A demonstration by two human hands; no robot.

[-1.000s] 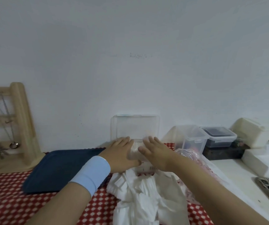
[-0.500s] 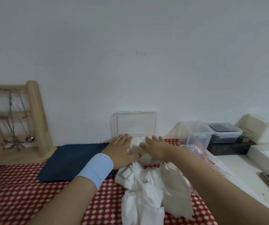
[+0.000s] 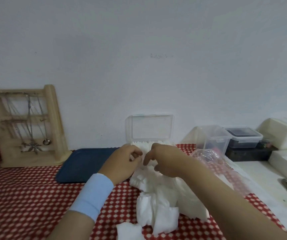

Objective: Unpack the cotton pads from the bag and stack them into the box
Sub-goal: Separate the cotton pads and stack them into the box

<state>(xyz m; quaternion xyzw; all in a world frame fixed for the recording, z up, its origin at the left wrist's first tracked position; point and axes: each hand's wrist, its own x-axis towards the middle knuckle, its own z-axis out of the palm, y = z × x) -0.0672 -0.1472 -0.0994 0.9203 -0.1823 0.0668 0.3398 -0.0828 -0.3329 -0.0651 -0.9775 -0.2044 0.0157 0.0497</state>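
Fingers [image 3: 132, 150] curled at box [image 3: 150, 129] front edge — loose pads [image 3: 165, 196] crowd near side.

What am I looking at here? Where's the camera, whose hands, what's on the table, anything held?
No machine: a person works bare-handed. The one picture comes from a camera on their head, looking forward and down. The left hand, blue wristband, and right hand curl fingers at white cotton pads heaped before the open-lidded clear box at the wall. Whether either grips a pad is unclear. The heap lies on a red checked cloth beside the plastic bag. A navy tray and wooden jewellery stand sit left.
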